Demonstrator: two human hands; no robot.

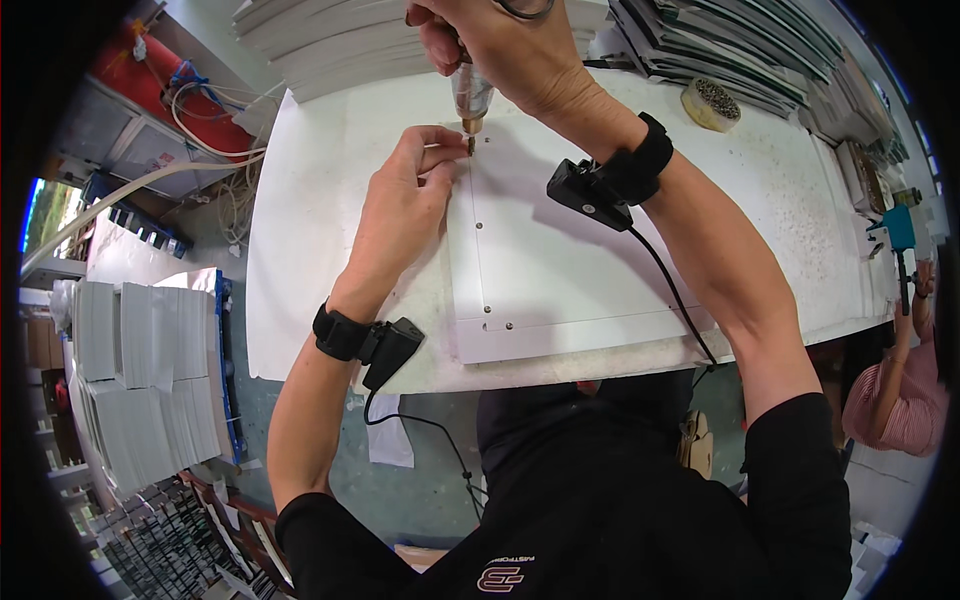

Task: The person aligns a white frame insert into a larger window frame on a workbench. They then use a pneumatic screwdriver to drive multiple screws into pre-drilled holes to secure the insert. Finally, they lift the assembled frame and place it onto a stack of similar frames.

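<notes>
My right hand (525, 55) is wrapped round the upper part of an electric screwdriver (472, 95), which has a clear lower body and a brass-coloured tip. The tool stands upright, tip down, over the left side of a flat white panel (570, 260). Close against the tip, the thumb and fingers of my left hand (400, 210) are pinched together; whatever they hold is too small to make out. Along the panel's left and near edges sit several small screws (479, 226). The screwdriver's top is hidden by my right hand.
A round tub of screws (711, 104) stands at the far right of the white worktable (330, 160). Stacked grey boards (330, 45) and dark-edged sheets (720, 45) line the back. Cables hang from both wrist straps. Another person (895, 390) holds a teal tool (899, 230) at right.
</notes>
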